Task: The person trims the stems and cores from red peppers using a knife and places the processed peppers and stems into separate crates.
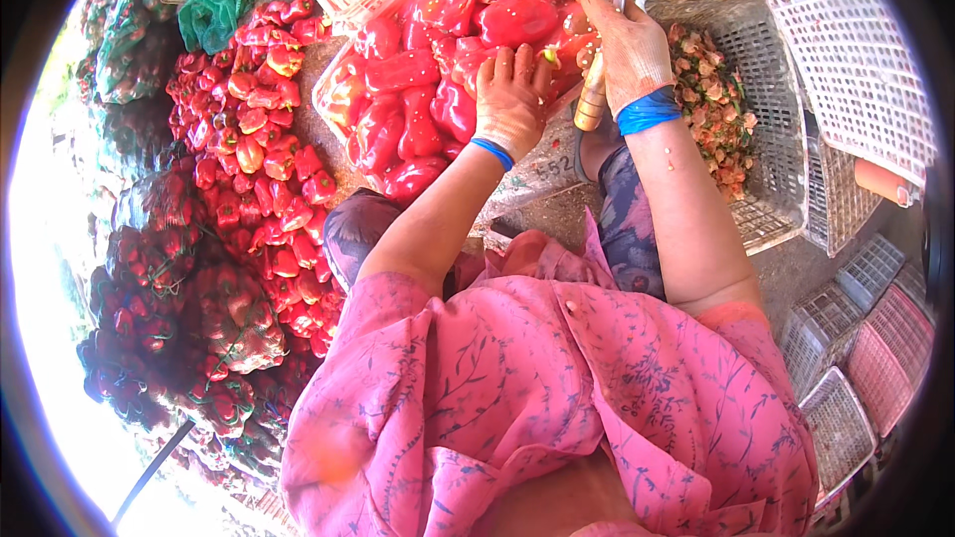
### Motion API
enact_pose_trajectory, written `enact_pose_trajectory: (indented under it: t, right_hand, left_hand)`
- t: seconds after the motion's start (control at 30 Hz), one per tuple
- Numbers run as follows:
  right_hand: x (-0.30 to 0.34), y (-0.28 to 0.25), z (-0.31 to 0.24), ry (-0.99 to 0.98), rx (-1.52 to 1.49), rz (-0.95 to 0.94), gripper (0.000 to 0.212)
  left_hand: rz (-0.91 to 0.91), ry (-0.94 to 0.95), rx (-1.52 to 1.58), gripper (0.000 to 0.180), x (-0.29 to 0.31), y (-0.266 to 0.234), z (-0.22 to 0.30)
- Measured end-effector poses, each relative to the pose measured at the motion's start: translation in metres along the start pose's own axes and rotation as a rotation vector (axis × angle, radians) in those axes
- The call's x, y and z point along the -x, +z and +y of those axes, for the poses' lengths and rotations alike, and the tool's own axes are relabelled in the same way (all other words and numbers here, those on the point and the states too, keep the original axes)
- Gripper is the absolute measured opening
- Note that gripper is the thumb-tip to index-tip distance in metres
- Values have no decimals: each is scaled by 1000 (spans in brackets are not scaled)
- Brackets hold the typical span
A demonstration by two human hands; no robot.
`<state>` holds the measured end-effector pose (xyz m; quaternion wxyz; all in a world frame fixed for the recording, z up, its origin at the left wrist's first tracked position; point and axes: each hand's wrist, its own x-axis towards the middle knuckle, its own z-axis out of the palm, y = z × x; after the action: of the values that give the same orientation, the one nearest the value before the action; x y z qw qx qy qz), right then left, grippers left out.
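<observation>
Head view, only one. Red bell peppers (418, 131) sit in the pink-white crate (330, 94) at 12 o'clock. Left hand (511, 107) is on them, fingers (504, 65) slightly apart and curled over the top; can't tell if they grip one. Green stem bit (550, 56) is just beside them. Right hand (635, 52), toward 1 o'clock, has its fingers closed round the knife (590, 99): wooden handle low, blade up. Can't tell if they also touch a pepper.

Step looks like coring. To do it well: pin the pepper with the left, thumb off the blade line, short turns around the stem, pull the core whole, shake out seeds. Blade stands bare above the grip, so keep the left hand clear. Drop trimmings (711, 104) in the scrap crate (781, 174), 2 o'clock.

Counts: 2 hands, 1 knife, 1 pepper crate, 1 scrap crate, 2 blue wristbands (649, 110), 1 green net (211, 22) at 10. Crate peppers: maybe fifteen to twenty showing, overlapped. Loose pepper pile (261, 201) and mesh sacks (149, 209), 9 to 10 o'clock: too many/blurred to count.
</observation>
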<state>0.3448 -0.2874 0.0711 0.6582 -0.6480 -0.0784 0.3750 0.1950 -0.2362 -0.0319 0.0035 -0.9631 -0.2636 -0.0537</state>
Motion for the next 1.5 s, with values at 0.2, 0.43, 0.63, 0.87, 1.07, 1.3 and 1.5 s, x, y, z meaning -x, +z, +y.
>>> enact_pose_trajectory:
  t: [0.2,0.43,0.63,0.87,1.07,1.3,1.5]
  right_hand:
    - [7,-2,-13,85,-60,41,25]
    - [-67,-9,51,-303,1301,-191,48]
    - [-74,34,65,-91,1386,-256,56]
    - [-75,46,94,11,1458,-219,43]
    - [-90,29,84,-44,1321,-267,44]
    - [-80,-42,-7,-306,1228,-153,45]
    - [-64,-152,-19,-187,1612,216,54]
  left_hand:
    - [-338,51,-213,78,-29,-35,-31]
    - [-384,-31,-209,77,-26,-34,-39]
    - [-253,-134,-262,80,-11,-10,-29]
    - [-106,-299,-201,73,-4,5,-16]
    - [-267,-259,3,75,-7,-45,-16]
    - [-324,-270,49,66,-11,-49,-21]
    - [-272,-305,105,54,-21,-41,-23]
